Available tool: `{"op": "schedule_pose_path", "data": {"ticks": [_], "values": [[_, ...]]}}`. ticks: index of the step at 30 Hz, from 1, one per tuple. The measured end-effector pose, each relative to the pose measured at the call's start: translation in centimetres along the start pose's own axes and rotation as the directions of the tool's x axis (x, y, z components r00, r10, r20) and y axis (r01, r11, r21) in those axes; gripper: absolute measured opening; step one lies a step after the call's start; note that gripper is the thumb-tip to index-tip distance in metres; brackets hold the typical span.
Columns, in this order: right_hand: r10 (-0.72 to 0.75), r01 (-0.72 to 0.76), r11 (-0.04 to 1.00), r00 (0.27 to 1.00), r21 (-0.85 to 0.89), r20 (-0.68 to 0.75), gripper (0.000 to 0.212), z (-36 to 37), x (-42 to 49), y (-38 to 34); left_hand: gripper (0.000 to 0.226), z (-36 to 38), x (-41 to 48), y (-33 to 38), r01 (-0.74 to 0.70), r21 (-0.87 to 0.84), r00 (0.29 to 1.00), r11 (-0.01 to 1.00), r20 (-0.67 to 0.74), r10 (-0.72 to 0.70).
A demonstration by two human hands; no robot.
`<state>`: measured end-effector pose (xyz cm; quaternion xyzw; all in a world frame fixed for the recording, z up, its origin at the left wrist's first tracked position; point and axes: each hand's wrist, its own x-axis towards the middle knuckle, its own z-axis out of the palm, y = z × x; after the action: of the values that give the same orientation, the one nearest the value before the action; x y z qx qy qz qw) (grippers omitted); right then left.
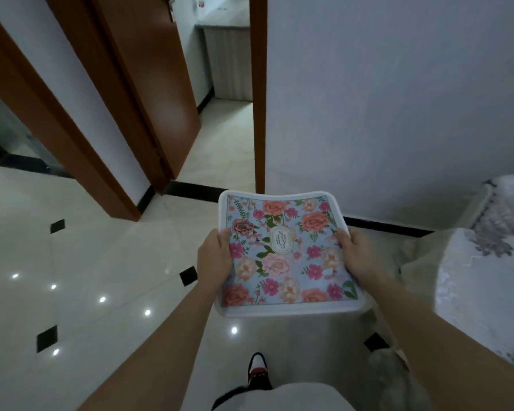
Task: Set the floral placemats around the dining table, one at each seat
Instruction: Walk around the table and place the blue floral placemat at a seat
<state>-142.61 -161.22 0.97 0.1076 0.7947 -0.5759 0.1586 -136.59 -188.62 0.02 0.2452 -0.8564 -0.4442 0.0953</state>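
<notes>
You hold the placemat [282,256] in the air in front of you, above the floor, face up and roughly level, bowed slightly between your hands. Your left hand [214,256] pinches its left edge, thumb on the printed face and fingers out of sight beneath. Your right hand [356,253] pinches the right edge the same way. The print shows pink, orange and red flowers on a blue ground inside a white border, with an oval label [281,240] at the centre. The near edge looks thick; whether you carry one mat or several cannot be told.

Surface: the floor [86,247] is glossy pale tile with small black diamond insets [57,226] at the tile corners. It mirrors a row of lamp spots [102,299] on your left. One shoe [258,369], black, white and red, stands on it below the mat.

Room: a white wall [398,99] rises ahead and to the right, with black skirting [389,226] along its foot. Left of it a brown-framed doorway opens on a second room, where a brown door [158,69] stands open and a grey counter [226,22] shows at the back. Another brown frame stands further left. At the right edge a cloth [487,277] with a grey flower pattern covers a raised surface, near the mat but apart from it. What lies under the cloth cannot be told.
</notes>
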Motion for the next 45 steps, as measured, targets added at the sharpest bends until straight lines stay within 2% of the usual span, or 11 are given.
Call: {"op": "schedule_pose_path", "data": {"ticks": [9,16,20,25,28,38,45], "values": [[0.02,-0.001,0.997,0.97,0.08,-0.242,0.031,-2.1,9.0,-5.9,0.039,5.4,14.5,6.4,-0.122,-0.053,0.976,0.991,0.173,0.13],[0.044,-0.001,0.99,0.95,0.138,-0.309,0.031,-5.5,15.8,-7.0,0.038,11.4,21.9,11.2,-0.128,-0.136,0.941,0.982,0.297,0.164],[0.07,-0.001,0.982,0.929,0.187,-0.363,0.029,-8.1,20.3,-7.3,0.036,15.7,26.0,14.8,-0.165,-0.126,0.921,0.978,0.335,0.198],[0.098,0.015,0.966,0.903,0.258,-0.418,0.03,-13.3,28.0,-7.8,0.035,23.2,31.9,20.7,-0.24,-0.125,0.891,0.963,0.365,0.269],[0.128,0.004,0.96,0.884,0.28,-0.45,0.034,-17.1,32.4,-7.9,0.034,28.2,34.8,24.3,-0.24,-0.115,0.868,0.964,0.419,0.266],[0.233,-0.034,0.952,0.723,0.303,-0.651,0.032,-28.5,37.5,-7.7,0.044,42.3,39.1,35.4,-0.359,-0.138,0.727,0.923,0.579,0.369],[0.336,-0.028,0.918,0.585,0.396,-0.738,0.028,-32.9,37.8,-6.4,0.041,50.0,39.4,41.3,-0.431,-0.179,0.572,0.885,0.704,0.421]]}}
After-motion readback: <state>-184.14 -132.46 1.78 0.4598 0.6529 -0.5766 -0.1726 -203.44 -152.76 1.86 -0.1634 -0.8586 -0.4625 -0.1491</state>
